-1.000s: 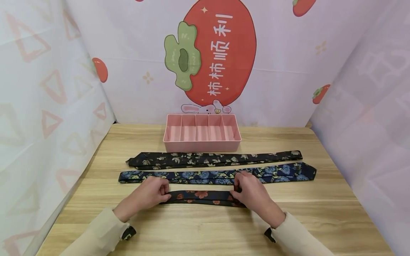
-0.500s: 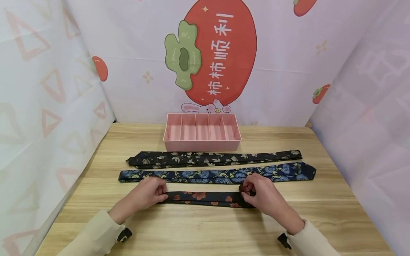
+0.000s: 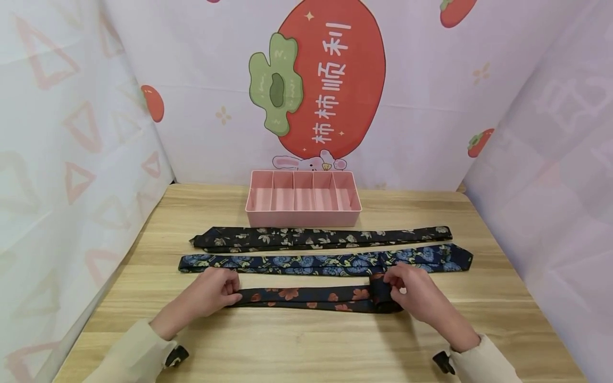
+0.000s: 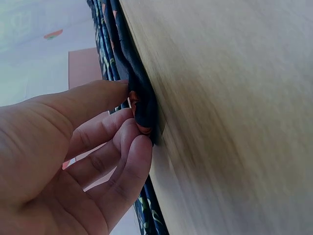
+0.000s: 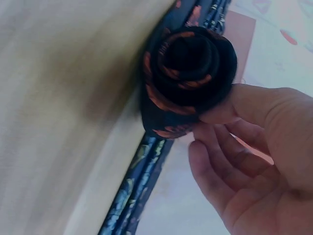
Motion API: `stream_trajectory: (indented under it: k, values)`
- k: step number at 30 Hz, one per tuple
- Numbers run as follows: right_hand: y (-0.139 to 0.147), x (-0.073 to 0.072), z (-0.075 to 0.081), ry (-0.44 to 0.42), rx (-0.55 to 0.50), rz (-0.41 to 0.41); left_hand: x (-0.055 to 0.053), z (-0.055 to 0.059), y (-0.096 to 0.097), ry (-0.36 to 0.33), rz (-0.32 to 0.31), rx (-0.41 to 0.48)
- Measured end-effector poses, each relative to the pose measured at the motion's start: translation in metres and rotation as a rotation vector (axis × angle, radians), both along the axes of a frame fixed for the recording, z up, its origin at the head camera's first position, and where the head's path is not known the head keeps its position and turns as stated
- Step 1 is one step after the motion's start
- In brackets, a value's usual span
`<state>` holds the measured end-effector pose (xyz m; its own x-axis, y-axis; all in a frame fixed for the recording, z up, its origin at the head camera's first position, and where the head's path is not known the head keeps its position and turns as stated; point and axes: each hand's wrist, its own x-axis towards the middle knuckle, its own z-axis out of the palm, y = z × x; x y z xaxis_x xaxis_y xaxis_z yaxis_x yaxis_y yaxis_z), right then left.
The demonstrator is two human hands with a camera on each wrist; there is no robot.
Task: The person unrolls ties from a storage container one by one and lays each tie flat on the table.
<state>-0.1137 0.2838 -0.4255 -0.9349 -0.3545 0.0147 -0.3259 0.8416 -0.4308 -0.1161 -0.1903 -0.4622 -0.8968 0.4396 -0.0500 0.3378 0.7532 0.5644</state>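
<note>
A dark necktie with orange flowers (image 3: 306, 299) lies across the table nearest the person. Its left end is pinched between the thumb and fingers of my left hand (image 3: 213, 290); the left wrist view shows the folded end (image 4: 142, 105) at the fingertips. At the other end the tie is wound into a loose roll (image 5: 190, 73), standing on its edge with the spiral showing. My right hand (image 3: 414, 290) holds this roll at its right side by thumb and fingertips. Just beyond lies a navy necktie with blue flowers (image 3: 306, 263), and behind it a black necktie with pale flowers (image 3: 325, 238).
A pink box (image 3: 304, 218) with several compartments stands behind the ties, near the back of the wooden table (image 3: 297, 351). Printed cloth (image 3: 201, 138) hangs behind the table and along both sides.
My right hand has moved right with the rolled end, and the roll now shows beside the fingers. My left hand has shifted slightly left. A longer flat stretch of tie shows between the hands.
</note>
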Motion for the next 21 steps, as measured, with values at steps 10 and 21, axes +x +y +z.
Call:
stream_trajectory:
  k: [10,21]
  values:
    - [-0.033,-0.004,0.001,0.017,0.016,-0.053,0.001,0.003,-0.006,-0.036,0.002,0.022]
    - [-0.055,0.001,-0.015,0.144,0.091,-0.042,0.004,0.001,-0.018,0.015,0.029,0.0]
